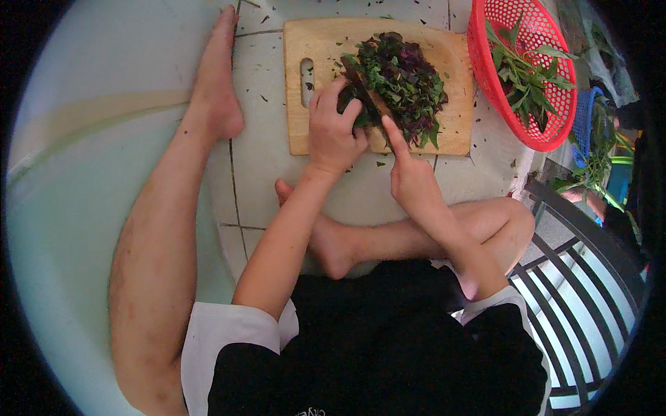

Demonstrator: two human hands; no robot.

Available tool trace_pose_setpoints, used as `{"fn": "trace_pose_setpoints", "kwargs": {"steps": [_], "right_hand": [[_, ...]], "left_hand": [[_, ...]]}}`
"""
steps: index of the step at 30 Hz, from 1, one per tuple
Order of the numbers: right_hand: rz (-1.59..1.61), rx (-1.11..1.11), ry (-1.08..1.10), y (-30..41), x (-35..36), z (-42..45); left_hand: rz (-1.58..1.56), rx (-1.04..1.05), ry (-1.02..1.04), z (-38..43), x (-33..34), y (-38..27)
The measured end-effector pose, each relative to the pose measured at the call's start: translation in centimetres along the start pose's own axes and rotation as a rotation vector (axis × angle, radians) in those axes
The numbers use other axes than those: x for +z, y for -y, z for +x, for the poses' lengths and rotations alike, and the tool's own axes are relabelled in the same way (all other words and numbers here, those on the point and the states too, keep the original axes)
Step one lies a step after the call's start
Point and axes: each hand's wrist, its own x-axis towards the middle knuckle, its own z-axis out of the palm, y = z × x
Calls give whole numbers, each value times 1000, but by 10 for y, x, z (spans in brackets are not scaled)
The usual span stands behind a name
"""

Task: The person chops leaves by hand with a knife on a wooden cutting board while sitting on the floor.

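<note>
A wooden cutting board (380, 30) with a slot handle lies on the tiled floor in front of me. On it is a heap of chopped green and purple leaves (406, 86). My right hand (413, 174) grips a dark-bladed knife (370, 99), its index finger stretched along the spine; the handle is hidden in the palm. The blade slants across the board at the heap's left side. Left of the blade, my left hand (335, 125) presses a dark green bunch of leaves (346, 99) to the board with bent fingers, which partly cover it.
A red plastic colander (481, 78) holding leafy green stems (528, 78) stands at the board's right. Beyond it are a blue basket (585, 122) with greens and part of another person's arm (588, 200). A dark metal railing (577, 270) runs at right. Leaf scraps dot the floor tiles (260, 67).
</note>
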Motion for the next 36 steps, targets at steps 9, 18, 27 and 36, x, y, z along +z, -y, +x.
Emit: {"fn": "trace_pose_setpoints", "kwargs": {"steps": [9,18,27,36], "right_hand": [[104,-89,-90,1,-11,4],[83,-17,22,15,-27,7],[8,40,82,9,-14,8],[48,-26,36,8,-9,29]], "left_hand": [[-148,-23,-42,-3,9,5],[-47,22,-76,-4,6,6],[-63,-7,-75,-6,4,10],[18,8,-85,-4,7,4]]}}
